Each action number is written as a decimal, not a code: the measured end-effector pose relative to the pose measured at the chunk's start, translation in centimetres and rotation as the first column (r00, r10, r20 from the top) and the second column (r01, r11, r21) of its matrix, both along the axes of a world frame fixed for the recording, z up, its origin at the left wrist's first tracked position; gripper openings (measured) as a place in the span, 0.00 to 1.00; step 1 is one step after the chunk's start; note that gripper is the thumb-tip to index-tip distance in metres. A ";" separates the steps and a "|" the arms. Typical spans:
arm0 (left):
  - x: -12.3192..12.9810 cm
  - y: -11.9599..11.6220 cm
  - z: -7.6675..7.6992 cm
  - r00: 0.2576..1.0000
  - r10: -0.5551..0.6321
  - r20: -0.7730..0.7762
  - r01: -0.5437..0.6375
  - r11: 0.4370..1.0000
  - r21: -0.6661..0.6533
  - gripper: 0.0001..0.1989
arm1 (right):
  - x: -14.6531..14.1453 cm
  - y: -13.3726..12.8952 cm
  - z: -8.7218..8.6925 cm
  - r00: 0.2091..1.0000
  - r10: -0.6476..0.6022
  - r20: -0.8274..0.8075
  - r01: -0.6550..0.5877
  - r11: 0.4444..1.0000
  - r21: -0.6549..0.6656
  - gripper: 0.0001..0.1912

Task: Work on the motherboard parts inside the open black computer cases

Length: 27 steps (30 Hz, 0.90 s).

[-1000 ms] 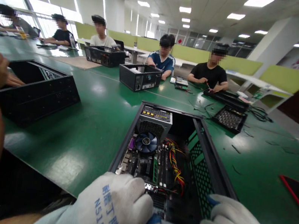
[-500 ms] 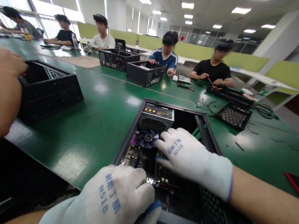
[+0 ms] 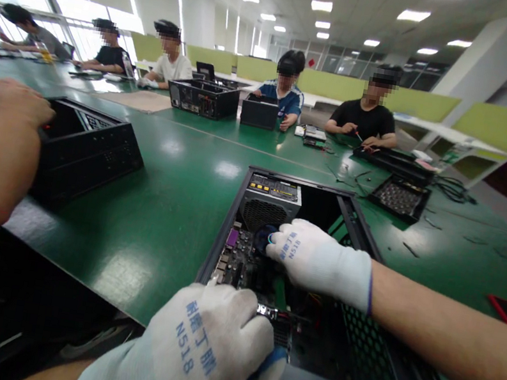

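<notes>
Your right hand [image 3: 305, 255] pinches the cooling fan [image 3: 261, 239], your near left hand's [image 3: 211, 342] grip is hidden, and crooked tugs could scratch the motherboard [image 3: 237, 261].

black computer case [image 3: 324, 351] | open-topped, lying on green table [image 3: 157, 213] | dark round fan [image 3: 263, 239] | inside case, partly hidden

At nine o'clock we see an open black metal computer case [image 3: 93, 160]; between ten and eleven, a second black metal case [image 3: 207, 103]. At twelve sits a person in a blue shirt [image 3: 275, 94], at two a person in a black T-shirt [image 3: 366, 119]. Near three we find a shallow black rectangular tray [image 3: 419, 208] and looped black cables [image 3: 455, 190].
</notes>
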State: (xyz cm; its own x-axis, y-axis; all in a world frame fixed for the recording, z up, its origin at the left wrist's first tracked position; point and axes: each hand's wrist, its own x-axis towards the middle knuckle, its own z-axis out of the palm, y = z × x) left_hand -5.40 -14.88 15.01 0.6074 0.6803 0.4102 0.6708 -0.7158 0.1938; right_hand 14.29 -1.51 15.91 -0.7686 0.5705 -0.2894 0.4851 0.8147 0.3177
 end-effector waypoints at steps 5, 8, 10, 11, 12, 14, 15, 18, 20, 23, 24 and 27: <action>0.0 0.0 -0.1 1.000 0.009 0.003 -0.009 1.000 0.021 0.10 | 2.4 -0.8 0.6 0.984 -0.167 0.060 0.169 0.985 -0.041 0.10; 0.0 0.0 -0.2 1.000 0.011 -0.006 -0.011 1.000 0.010 0.09 | 3.0 -0.8 0.8 0.973 -0.229 0.023 0.230 0.973 -0.031 0.10; 0.0 -0.1 -0.3 1.000 0.017 -0.004 -0.017 1.000 0.010 0.09 | 3.1 -0.7 1.1 0.968 -0.252 -0.004 0.252 0.968 -0.004 0.11; 0.0 -0.1 -0.3 1.000 0.014 -0.001 -0.014 1.000 0.016 0.09 | 3.1 -0.6 1.2 0.966 -0.260 -0.012 0.260 0.966 0.009 0.11; -0.1 -0.1 -0.4 1.000 0.011 0.002 -0.011 1.000 0.022 0.09 | 3.1 -0.6 1.4 0.964 -0.266 -0.015 0.267 0.964 0.021 0.10; -0.1 -0.1 -0.3 1.000 0.007 0.003 -0.007 1.000 0.022 0.09 | 3.1 -0.4 1.8 0.960 -0.279 -0.019 0.280 0.959 0.046 0.10; -0.1 -0.1 -0.3 1.000 0.007 -0.001 -0.007 1.000 0.017 0.09 | 3.1 -0.3 1.9 0.958 -0.287 -0.018 0.287 0.956 0.057 0.10; -0.1 0.0 -0.2 1.000 0.013 -0.008 -0.013 1.000 0.012 0.09 | 3.4 0.3 2.2 0.944 -0.330 -0.006 0.329 0.940 0.095 0.11; -0.1 -0.1 -0.2 1.000 0.008 0.005 -0.008 1.000 0.029 0.10 | 3.5 0.8 2.2 0.935 -0.353 0.020 0.349 0.929 0.120 0.12; 0.0 -0.1 -0.3 0.999 0.019 0.036 -0.021 0.999 0.043 0.12 | 3.4 1.8 2.1 0.923 -0.378 0.071 0.365 0.920 0.142 0.13; 0.0 -0.1 -0.3 0.999 0.027 0.040 -0.029 0.999 0.040 0.12 | 3.3 2.1 2.0 0.920 -0.383 0.083 0.369 0.918 0.141 0.13; 0.0 0.0 -0.2 0.999 0.023 0.034 -0.024 0.999 0.031 0.12 | 3.0 3.2 1.5 0.922 -0.377 0.091 0.365 0.923 0.121 0.14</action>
